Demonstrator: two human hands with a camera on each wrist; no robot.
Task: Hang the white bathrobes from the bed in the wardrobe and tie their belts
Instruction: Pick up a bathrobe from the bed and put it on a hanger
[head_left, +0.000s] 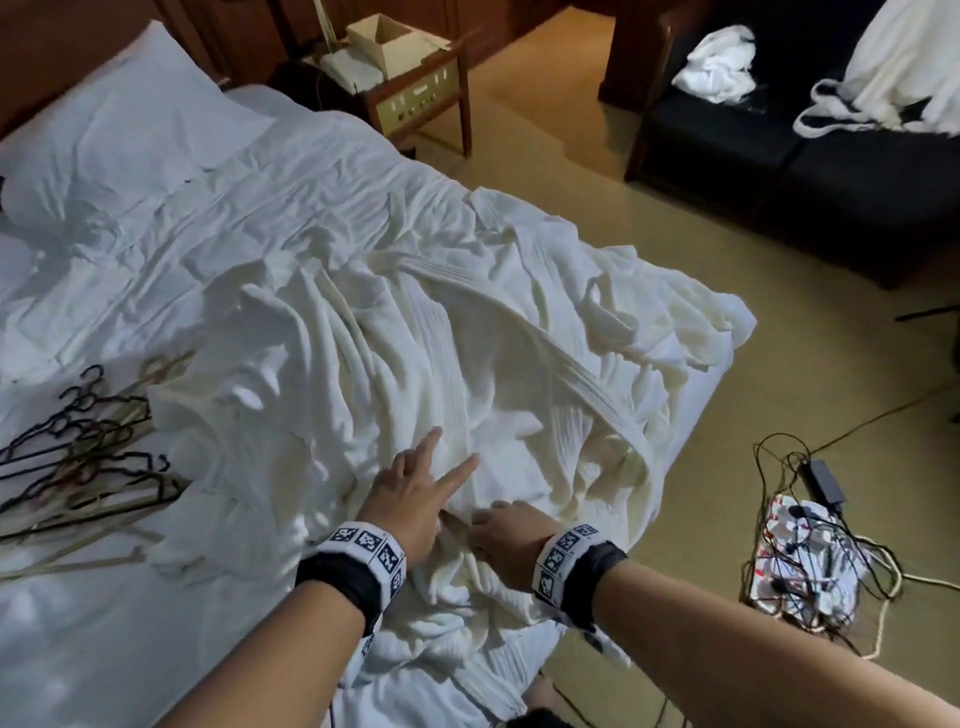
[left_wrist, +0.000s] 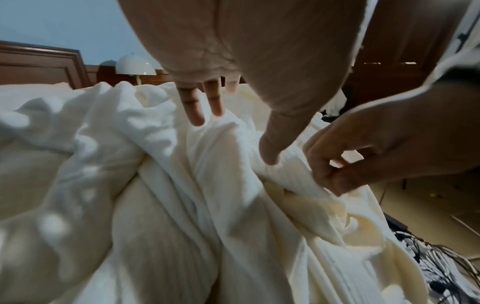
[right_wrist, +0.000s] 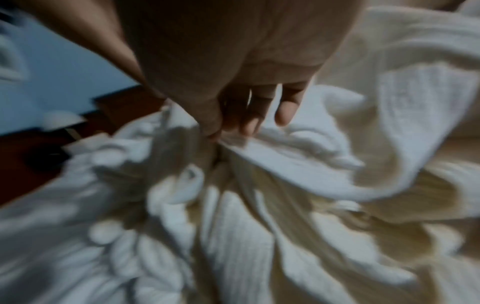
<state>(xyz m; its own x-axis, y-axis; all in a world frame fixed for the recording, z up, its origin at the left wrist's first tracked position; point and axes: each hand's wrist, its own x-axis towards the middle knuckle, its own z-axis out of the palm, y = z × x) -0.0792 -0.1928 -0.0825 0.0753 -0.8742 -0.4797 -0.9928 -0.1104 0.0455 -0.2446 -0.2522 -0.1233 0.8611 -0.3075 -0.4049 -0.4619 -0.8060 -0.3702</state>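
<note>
A big pile of white bathrobes (head_left: 457, 364) lies crumpled on the bed (head_left: 104, 623), near its foot end and its right edge. Some of the cloth hangs over that edge toward the floor.

The left hand (head_left: 415, 493) is low over the near part of the pile. Its fingers (left_wrist: 193, 107) are straight and spread apart, pointing away across the cloth. From the left wrist view the thumb tip touches a fold of robe, while the other fingertips seem to be just above the cloth. This hand is not curled around anything.

The right hand (head_left: 506, 535) is just beside the left hand, on its right. Its fingers (left_wrist: 324, 174) are bent, and they pinch a fold of bathrobe between thumb and fingertips. That fold sits right under the hand, at the near edge of the pile. The right wrist view is blurry, but it also shows the thumb and fingers closed on a ridge of cloth (right_wrist: 259, 148).

Most of the pile spreads out beyond both hands, farther up the bed.

A bunch of thin hangers (head_left: 83, 457) lies on the sheet to the left of the pile. A pillow (head_left: 119, 140) is at the head of the bed.
</note>
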